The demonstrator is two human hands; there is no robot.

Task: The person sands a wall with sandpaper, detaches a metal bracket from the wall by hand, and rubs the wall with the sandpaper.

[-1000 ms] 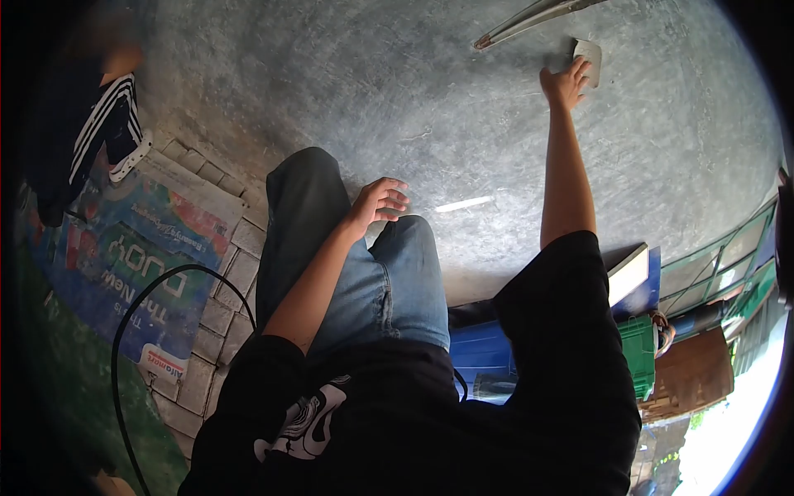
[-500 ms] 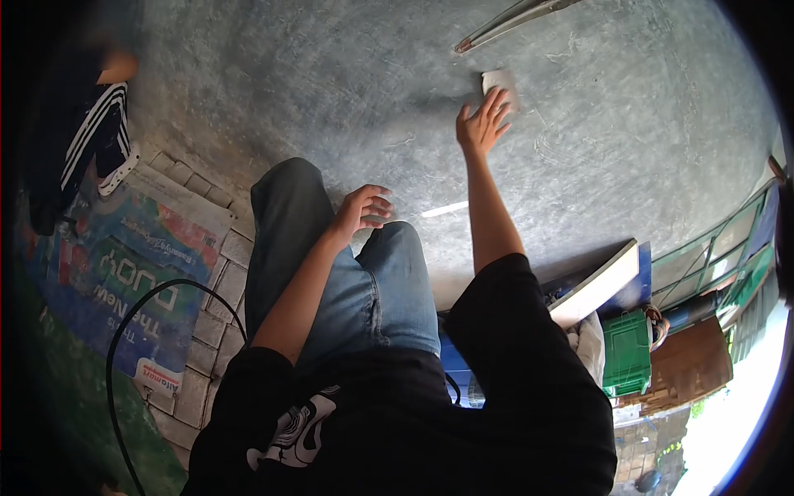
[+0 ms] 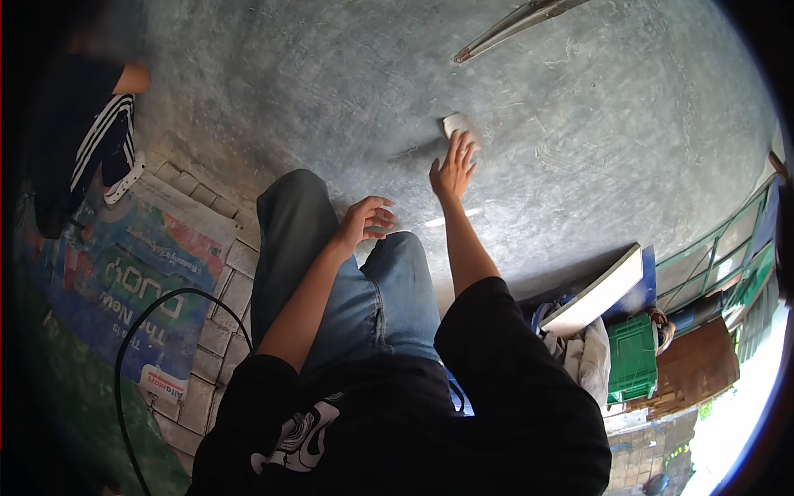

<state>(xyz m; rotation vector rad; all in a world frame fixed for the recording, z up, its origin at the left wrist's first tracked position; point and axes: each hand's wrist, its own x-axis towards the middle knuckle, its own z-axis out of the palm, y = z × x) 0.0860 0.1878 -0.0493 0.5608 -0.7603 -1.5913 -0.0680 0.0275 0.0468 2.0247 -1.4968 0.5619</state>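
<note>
My right hand (image 3: 452, 169) is stretched out over a grey concrete surface (image 3: 331, 91), its fingers extended onto a small pale sheet (image 3: 454, 126). The sheet is pressed to the concrete under the fingertips, partly hidden and slightly blurred; whether it is cloth or abrasive paper I cannot tell. Between my raised knees, my left hand (image 3: 364, 223) hovers with loosely bent, parted fingers and nothing in it. A thin white strip (image 3: 452, 217) shows on the grey surface, to the right of my left hand and below my right.
A long, narrow dark piece (image 3: 513, 31) lies along the top. At left, another person's striped trouser leg (image 3: 103, 136) is beside a printed banner (image 3: 157, 289) over paving blocks; a black cable (image 3: 124, 355) loops there. A white-edged board (image 3: 595, 289) and green crate (image 3: 631, 360) stand at right.
My right hand has slid the pale sheet down and left across the concrete, closer to my body. My left hand stays near my knees, and the view has shifted slightly.
</note>
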